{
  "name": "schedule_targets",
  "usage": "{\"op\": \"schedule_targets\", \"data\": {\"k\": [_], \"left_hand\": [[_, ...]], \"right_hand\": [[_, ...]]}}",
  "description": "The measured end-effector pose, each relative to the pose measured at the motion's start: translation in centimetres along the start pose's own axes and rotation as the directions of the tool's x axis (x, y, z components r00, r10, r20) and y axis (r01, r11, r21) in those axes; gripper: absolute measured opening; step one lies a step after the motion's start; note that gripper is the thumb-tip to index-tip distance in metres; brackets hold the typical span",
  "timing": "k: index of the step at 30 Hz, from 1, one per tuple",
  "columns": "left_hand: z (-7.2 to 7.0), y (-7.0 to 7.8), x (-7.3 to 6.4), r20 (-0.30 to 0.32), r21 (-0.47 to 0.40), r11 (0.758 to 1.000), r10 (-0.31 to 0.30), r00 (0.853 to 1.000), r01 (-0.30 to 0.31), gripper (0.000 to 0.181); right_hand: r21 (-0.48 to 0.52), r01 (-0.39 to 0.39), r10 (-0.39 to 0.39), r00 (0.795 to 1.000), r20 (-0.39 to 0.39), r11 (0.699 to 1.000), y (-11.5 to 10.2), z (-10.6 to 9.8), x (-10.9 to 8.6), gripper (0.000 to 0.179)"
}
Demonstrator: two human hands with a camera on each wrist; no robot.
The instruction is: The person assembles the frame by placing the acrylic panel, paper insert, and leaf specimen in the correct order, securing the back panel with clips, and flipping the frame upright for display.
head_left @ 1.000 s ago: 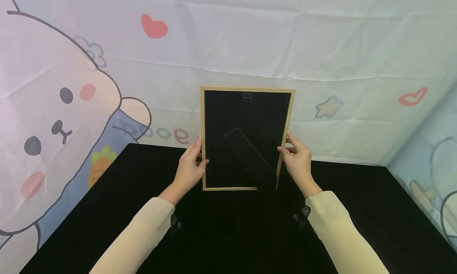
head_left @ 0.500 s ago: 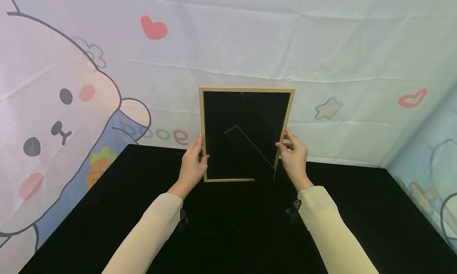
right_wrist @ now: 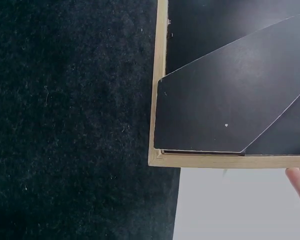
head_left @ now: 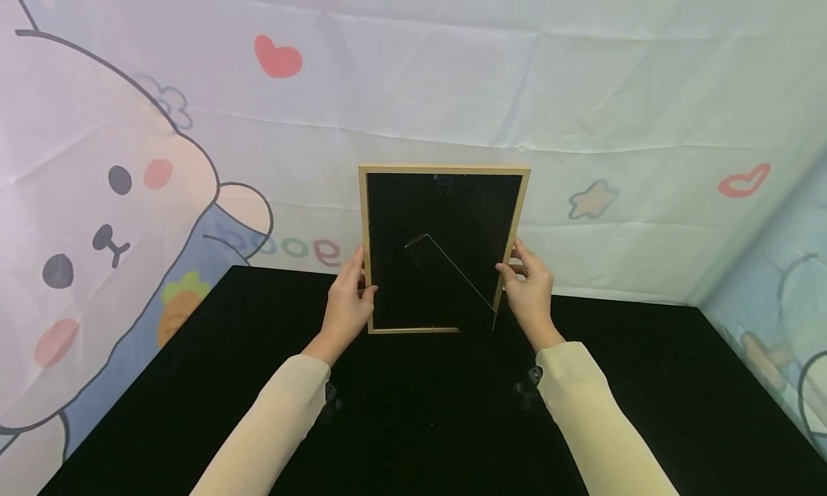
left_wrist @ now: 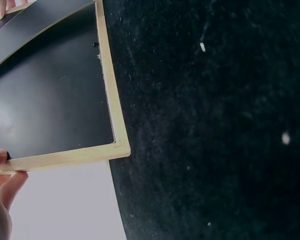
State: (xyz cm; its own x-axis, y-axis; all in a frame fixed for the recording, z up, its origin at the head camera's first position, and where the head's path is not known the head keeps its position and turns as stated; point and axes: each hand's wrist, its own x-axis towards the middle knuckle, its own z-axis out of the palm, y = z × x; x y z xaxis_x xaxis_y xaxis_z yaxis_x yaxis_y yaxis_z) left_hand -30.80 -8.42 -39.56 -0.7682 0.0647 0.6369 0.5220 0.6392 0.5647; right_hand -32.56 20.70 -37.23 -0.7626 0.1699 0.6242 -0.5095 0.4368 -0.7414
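A picture frame [head_left: 446, 209] with a light wooden border and black backing stands upright in the middle of the head view, its back toward me. A black easel leg [right_wrist: 225, 95] slants across the backing to the lower corner on the right. My left hand [head_left: 345, 306] grips the left side of the border, thumb on the back face. On the opposite side my right hand [head_left: 531, 295] pinches the border between thumb and fingers. Part of the left hand [left_wrist: 2, 195] shows at the wooden edge in the left wrist view. The frame's front faces away and is hidden.
A black-covered table [head_left: 413, 424] lies under the frame and both arms. Behind it hangs a pale cloth backdrop [head_left: 614, 87] printed with a cartoon bear, hearts and a star. Another printed cloth [head_left: 782, 324] borders the right side.
The frame's lower edge has risen slightly in the head view, and both hands have moved a little with it, the right one slightly leftward. Both hands keep their hold on the sides.
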Motion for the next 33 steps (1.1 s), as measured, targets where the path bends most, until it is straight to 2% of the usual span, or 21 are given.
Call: {"op": "schedule_targets", "data": {"k": [7, 9, 16, 19, 22, 33], "left_hand": [[-0.9, 0.4, 0.7, 0.038, -0.071, 0.997, -0.038, 0.999, 0.041, 0.076], [-1.4, 0.7, 1.1, 0.046, -0.107, 0.992, -0.069, 0.997, 0.074, 0.072], [-3.4, 2.7, 3.5, 0.052, -0.250, 0.943, -0.213, 0.976, 0.219, 0.053], [-4.1, 3.4, 4.4, 0.048, -0.305, 0.923, -0.232, 0.972, 0.235, 0.048], [-4.5, 3.8, 5.0, 0.040, -0.335, 0.913, -0.231, 0.972, 0.231, 0.045], [-4.7, 4.3, 5.3, 0.029, -0.394, 0.886, -0.255, 0.967, 0.245, 0.040]], "right_hand": [[-0.032, 0.008, -0.007, 1.000, 0.017, 0.999, 0.1, -0.1, -0.1, 0.055], [-0.031, 0.009, -0.008, 1.000, 0.017, 0.999, 0.1, -0.2, -0.2, 0.056], [-0.011, 0.041, -0.041, 0.999, 0.000, 0.999, 0.1, -0.1, -0.4, 0.055], [0.002, 0.052, -0.052, 0.999, -0.003, 0.999, 0.1, -0.1, -0.6, 0.055], [0.008, 0.054, -0.054, 0.999, -0.004, 0.999, 0.2, -0.1, -0.7, 0.055], [0.004, 0.048, -0.048, 0.999, -0.020, 0.999, 0.3, -0.2, -1.1, 0.054]]}}
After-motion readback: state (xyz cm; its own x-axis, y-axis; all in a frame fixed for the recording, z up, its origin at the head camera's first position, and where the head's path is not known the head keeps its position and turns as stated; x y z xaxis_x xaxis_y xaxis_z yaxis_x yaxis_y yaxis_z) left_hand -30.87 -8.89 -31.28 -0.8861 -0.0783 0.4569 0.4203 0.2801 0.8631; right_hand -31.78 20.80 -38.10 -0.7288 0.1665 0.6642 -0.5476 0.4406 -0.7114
